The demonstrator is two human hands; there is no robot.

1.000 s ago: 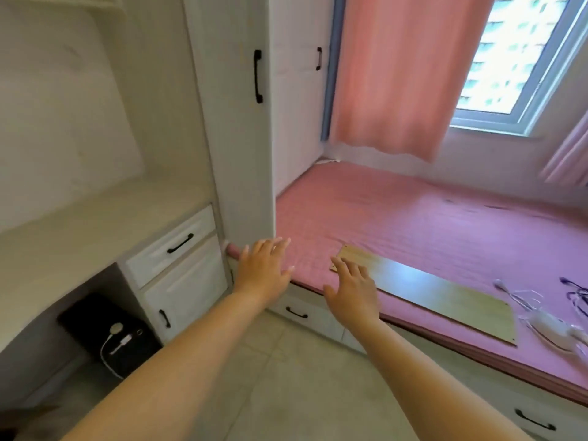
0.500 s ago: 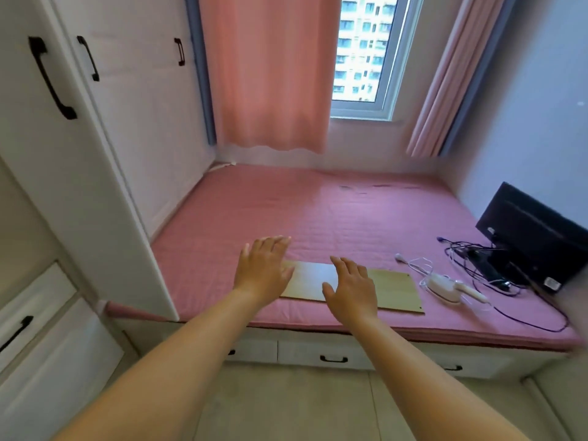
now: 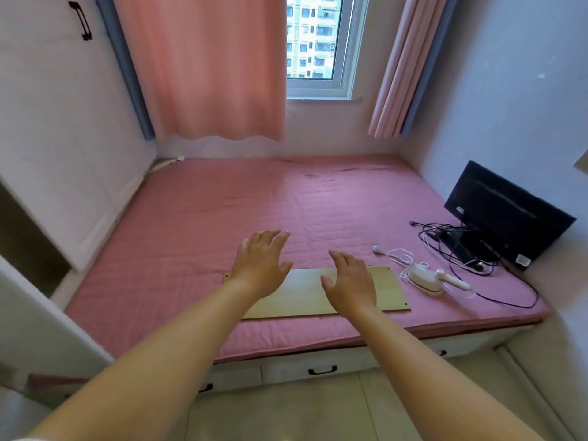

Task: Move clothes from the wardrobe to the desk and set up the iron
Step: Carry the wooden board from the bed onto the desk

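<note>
Bed platform (image 3: 206, 237): pink quilted mat, fills most of the view; drawers under front edge.
Wardrobe (image 3: 47, 128): white doors along left wall, one black handle visible high up; doors look closed, no clothes in sight.
Curtains (image 3: 203, 65): pink, half drawn over window.
Desk: not in view.
Monitor (image 3: 506, 214): black, leaning against right wall on the mat, cables tangled at its base.
Wooden board (image 3: 305, 297): flat on mat near front edge, partly hidden behind both hands.
Left hand (image 3: 259, 268): raised over board's left end, fingers straight and spread, holding nothing.
Right hand (image 3: 350, 284): raised over board's middle, fingers relaxed, empty.
Iron (image 3: 428, 276): small white handheld, lying on mat just right of board, white cord looped beside it, dark monitor cables near.
Risk: cord loops close to monitor cables; lifting iron could snag and drag them.
Risk: soft mat, so likely unstable footing for iron if stood here.
</note>
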